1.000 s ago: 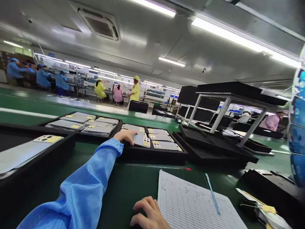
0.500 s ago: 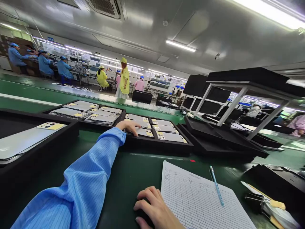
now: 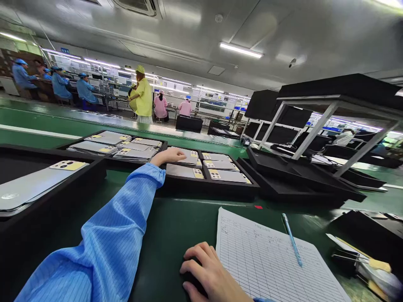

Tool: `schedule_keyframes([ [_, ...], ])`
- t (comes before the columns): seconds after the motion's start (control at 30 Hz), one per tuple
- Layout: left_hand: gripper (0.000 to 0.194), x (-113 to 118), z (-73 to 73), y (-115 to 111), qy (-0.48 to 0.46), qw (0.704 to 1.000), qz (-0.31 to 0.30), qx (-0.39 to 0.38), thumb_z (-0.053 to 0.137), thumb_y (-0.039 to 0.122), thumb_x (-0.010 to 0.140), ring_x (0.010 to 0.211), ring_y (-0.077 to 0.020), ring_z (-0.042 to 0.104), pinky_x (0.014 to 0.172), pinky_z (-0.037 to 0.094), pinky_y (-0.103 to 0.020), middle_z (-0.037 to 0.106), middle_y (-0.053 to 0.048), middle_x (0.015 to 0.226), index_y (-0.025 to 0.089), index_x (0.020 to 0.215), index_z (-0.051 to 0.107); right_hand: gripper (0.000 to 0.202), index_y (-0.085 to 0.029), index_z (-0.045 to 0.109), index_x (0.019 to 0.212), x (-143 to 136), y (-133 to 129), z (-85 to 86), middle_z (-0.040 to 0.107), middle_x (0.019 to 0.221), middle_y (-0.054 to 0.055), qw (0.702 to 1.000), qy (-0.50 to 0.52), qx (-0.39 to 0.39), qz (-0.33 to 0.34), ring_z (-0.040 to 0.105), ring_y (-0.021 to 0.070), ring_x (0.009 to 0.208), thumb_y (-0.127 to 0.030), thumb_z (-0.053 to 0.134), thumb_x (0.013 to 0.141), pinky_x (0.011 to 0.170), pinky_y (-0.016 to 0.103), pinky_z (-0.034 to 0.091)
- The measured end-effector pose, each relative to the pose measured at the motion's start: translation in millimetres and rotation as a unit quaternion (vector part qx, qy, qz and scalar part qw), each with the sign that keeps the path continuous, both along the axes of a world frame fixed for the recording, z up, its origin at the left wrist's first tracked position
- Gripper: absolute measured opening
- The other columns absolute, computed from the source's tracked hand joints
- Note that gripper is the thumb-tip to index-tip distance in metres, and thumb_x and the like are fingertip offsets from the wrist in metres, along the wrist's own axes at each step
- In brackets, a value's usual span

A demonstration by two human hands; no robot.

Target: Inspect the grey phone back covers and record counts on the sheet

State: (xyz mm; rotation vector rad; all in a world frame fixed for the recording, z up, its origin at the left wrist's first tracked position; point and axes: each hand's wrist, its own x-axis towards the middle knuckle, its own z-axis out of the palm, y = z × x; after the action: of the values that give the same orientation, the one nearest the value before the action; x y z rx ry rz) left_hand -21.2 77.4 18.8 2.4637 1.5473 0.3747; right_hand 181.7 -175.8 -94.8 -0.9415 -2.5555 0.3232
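Observation:
My left hand (image 3: 170,156) is over the middle black tray (image 3: 220,189), at the left end of its stacked silver phone-shaped panels (image 3: 181,171). Its fingers are curled in, their tips partly hidden, and what they grip cannot be made out. The panels have yellow camera areas. My right hand (image 3: 209,270) rests on the green table at the bottom centre, fingers bent but apart, holding nothing visible; the area under its palm is dark. Just right of it lies a gridded paper sheet (image 3: 252,251) with a blue pen (image 3: 292,241) on top.
More panels fill a tray (image 3: 108,161) behind left; a large black tray (image 3: 91,188) with bigger-looking panels (image 3: 37,184) is at the near left. Black trays (image 3: 292,180) and a metal-legged stand (image 3: 315,130) are on the right. Several people (image 3: 144,98) are in the background.
My left hand has drawn in its fingers and shifted slightly back, uncovering the front panel stack. My right hand has barely moved. The standing person in yellow has moved left.

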Motion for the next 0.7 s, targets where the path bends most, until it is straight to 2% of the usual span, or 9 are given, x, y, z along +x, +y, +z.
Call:
schedule_keyframes([
  [0.13, 0.032, -16.0, 1.9, 3.6, 0.030, 0.997, 0.069, 0.023, 0.049, 0.036, 0.086, 0.101, -0.0217, 0.056, 0.088, 0.046, -0.042, 0.058, -0.008, 0.111, 0.014, 0.110, 0.054, 0.026, -0.021, 0.053, 0.091, 0.3, 0.8, -1.3, 0.059, 0.098, 0.005, 1.000, 0.005, 0.005, 0.004, 0.053, 0.0204, 0.087, -0.010, 0.063, 0.069, 0.069, 0.033, 0.051],
  [0.27, 0.030, -30.9, -13.1, 15.0, 0.077, 0.992, 0.100, -0.002, 0.054, 0.032, 0.084, 0.103, -0.0216, 0.054, 0.089, 0.045, -0.043, 0.055, -0.008, 0.115, 0.016, 0.109, 0.055, 0.027, -0.020, 0.052, 0.091, 1.2, -1.2, -0.7, 0.059, 0.099, 0.005, 1.000, 0.007, -0.003, 0.003, 0.054, 0.0204, 0.088, -0.007, 0.061, 0.069, 0.071, 0.033, 0.051],
  [0.43, 0.033, -37.1, -29.7, 30.6, 0.085, 0.993, 0.079, 0.008, 0.054, 0.034, 0.083, 0.108, -0.0235, 0.051, 0.092, 0.042, -0.046, 0.053, -0.008, 0.118, 0.017, 0.112, 0.053, 0.029, -0.023, 0.052, 0.092, 2.5, -1.7, 0.5, 0.059, 0.099, 0.004, 1.000, 0.001, -0.018, -0.005, 0.055, 0.0196, 0.088, -0.007, 0.060, 0.070, 0.072, 0.032, 0.051],
  [0.7, 0.034, -38.6, -41.5, 45.3, 0.047, 0.998, 0.016, 0.045, 0.054, 0.038, 0.083, 0.109, -0.0235, 0.051, 0.093, 0.041, -0.045, 0.054, -0.008, 0.118, 0.016, 0.109, 0.055, 0.029, -0.024, 0.052, 0.091, 0.7, -0.8, -3.5, 0.058, 0.099, 0.004, 0.998, 0.022, -0.055, -0.018, 0.055, 0.0182, 0.089, -0.005, 0.058, 0.070, 0.074, 0.031, 0.050],
])
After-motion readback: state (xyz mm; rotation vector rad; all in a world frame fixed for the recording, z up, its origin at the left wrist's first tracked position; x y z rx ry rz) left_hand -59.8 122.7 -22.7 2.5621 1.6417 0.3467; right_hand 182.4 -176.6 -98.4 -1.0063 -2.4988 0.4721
